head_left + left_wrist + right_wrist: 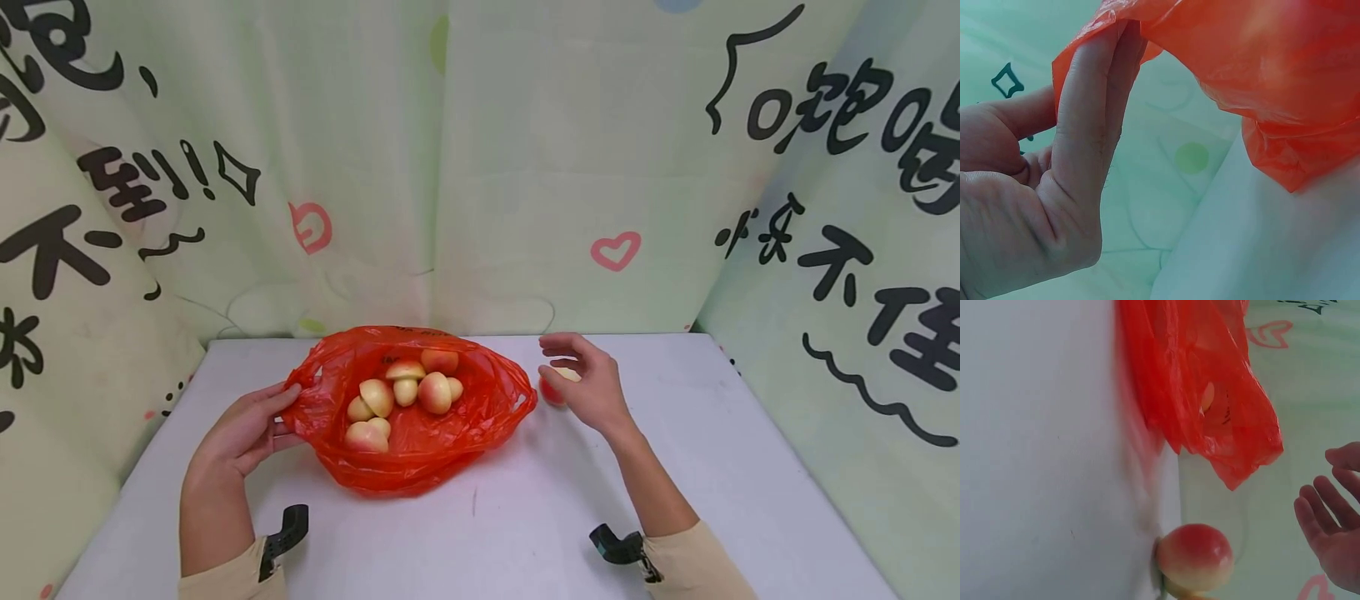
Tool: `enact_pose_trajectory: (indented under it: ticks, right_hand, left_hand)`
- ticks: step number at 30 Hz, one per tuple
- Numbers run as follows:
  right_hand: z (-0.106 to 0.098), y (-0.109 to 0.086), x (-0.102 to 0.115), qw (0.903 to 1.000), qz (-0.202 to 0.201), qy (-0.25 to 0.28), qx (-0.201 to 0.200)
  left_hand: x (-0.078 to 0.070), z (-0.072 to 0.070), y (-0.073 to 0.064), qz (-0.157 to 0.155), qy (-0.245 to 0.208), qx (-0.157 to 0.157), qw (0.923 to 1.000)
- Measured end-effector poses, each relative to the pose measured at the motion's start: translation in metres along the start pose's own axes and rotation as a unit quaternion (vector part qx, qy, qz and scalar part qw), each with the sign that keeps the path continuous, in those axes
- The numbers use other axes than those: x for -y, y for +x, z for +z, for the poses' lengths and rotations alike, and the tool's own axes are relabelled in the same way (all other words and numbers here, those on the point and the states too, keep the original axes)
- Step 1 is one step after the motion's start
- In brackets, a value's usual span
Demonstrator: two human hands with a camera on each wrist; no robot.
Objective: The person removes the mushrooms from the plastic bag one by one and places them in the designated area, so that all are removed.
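Observation:
A red plastic bag (465,433) lies on the table with its mouth spread wide. Inside it are several mushrooms (436,393), with rounded red-and-cream caps and pale stems. My left hand (243,429) pinches the bag's left edge between thumb and fingers; in the left wrist view the fingers (1082,106) run up under the red film. To the right of the bag, my right hand (588,379) hovers at another mushroom (551,392), partly covering it in the head view. In the right wrist view, this mushroom (1194,557) stands apart from the loosely bent fingers (1319,515).
The white table (480,550) carries the bag and the single mushroom. Printed curtains (517,167) rise behind the table and along both sides. A black wrist mount (285,533) sits at each sleeve cuff.

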State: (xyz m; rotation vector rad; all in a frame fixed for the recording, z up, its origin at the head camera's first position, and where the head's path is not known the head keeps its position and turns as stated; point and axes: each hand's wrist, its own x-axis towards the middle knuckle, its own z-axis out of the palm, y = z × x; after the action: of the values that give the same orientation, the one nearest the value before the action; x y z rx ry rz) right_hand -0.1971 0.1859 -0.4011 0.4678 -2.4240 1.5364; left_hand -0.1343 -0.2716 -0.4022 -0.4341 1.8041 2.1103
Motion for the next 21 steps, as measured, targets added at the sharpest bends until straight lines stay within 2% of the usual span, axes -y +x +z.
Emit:
enact_pose_trajectory:
  ticks: [4,8,16,21]
  right_hand:
    - [0.011,0.001,0.004,0.9988,-0.026,0.036,0.017]
    - [0.02,0.001,0.011,0.9971,-0.037,0.052,0.042]
    - [0.038,0.006,0.019,0.9934,-0.044,0.065,0.084]
    - [0.048,0.006,0.024,0.9923,-0.03,0.053,0.108]
  left_hand:
    - [0.001,0.0,0.0,-0.001,-0.001,-0.003,1.0]
    - [0.0,0.0,0.001,-0.001,0.001,-0.005,1.0]
    - [0.0,0.001,0.002,-0.008,0.004,-0.013,0.9999]
    - [0.0,0.001,0.002,-0.007,0.005,-0.013,0.9999]
